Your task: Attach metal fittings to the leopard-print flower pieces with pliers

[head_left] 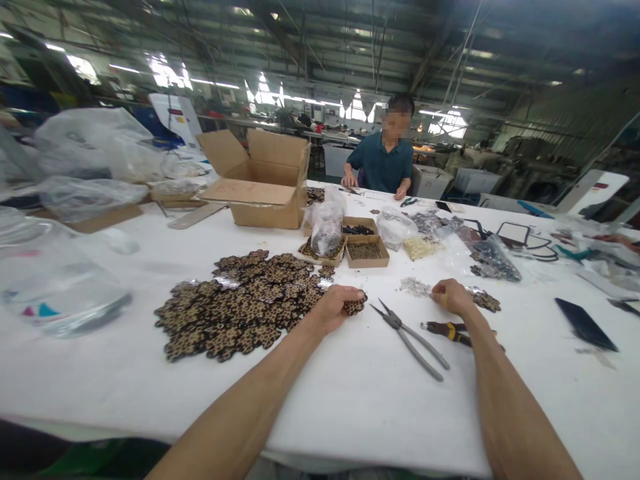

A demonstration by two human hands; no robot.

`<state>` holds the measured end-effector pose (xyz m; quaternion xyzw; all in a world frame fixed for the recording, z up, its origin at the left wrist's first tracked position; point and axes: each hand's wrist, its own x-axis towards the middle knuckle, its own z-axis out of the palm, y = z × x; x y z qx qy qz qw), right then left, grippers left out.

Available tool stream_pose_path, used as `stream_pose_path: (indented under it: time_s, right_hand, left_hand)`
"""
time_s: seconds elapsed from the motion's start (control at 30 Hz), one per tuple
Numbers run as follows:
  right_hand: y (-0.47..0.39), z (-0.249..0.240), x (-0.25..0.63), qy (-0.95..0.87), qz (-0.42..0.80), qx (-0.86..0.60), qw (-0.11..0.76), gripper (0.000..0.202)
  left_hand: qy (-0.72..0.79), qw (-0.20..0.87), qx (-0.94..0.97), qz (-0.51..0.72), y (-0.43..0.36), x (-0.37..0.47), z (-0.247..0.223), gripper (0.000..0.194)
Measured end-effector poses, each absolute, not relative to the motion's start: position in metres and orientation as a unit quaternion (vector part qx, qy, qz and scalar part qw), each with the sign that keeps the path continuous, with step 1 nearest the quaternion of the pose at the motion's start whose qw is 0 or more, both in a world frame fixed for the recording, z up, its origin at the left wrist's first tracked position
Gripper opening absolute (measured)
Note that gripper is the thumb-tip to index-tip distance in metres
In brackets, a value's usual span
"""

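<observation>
My left hand (336, 308) is closed on a leopard-print patch (355, 305) with a scalloped dark edge. To its left spreads a large heap of similar leopard-print patches (245, 307). My right hand (451, 297) has its fingertips pressed together beside a scatter of tiny silvery pieces (415, 287); whatever it pinches is too small to make out. Grey long-nosed pliers (400, 327) lie between my hands, jaws apart. Under my right forearm are yellow-and-black pliers (447, 331), partly hidden. A few more patches (484, 299) lie just right of my right hand.
An open cardboard box (265, 183) stands behind the heap. Small cardboard trays (367, 260) hold dark little parts. Plastic bags (395, 227) and a phone-like black slab (586, 324) lie to the right. Across the white table (350, 400) a co-worker (385, 163) handles things.
</observation>
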<state>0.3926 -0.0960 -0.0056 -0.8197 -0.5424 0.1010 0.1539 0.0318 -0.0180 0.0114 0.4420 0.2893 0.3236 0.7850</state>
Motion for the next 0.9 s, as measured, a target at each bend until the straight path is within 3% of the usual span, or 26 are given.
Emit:
stream_pose_path:
  time_s: [0.7, 0.8, 0.9]
  right_hand:
    - [-0.112, 0.008, 0.371, -0.583, 0.145, -0.776, 0.193, 0.013]
    - [-0.106, 0.013, 0.341, -0.584, 0.177, -0.748, 0.262, 0.020]
    - [-0.103, 0.016, 0.287, -0.556, 0.355, -0.633, 0.405, 0.033]
  left_hand:
    - [0.314, 0.763, 0.472, 0.311, -0.036, 0.023, 0.007, 0.028]
    - [0.311, 0.764, 0.474, 0.308, -0.037, 0.023, 0.007, 0.029]
    - [0.309, 0.765, 0.477, 0.302, -0.038, 0.023, 0.008, 0.027]
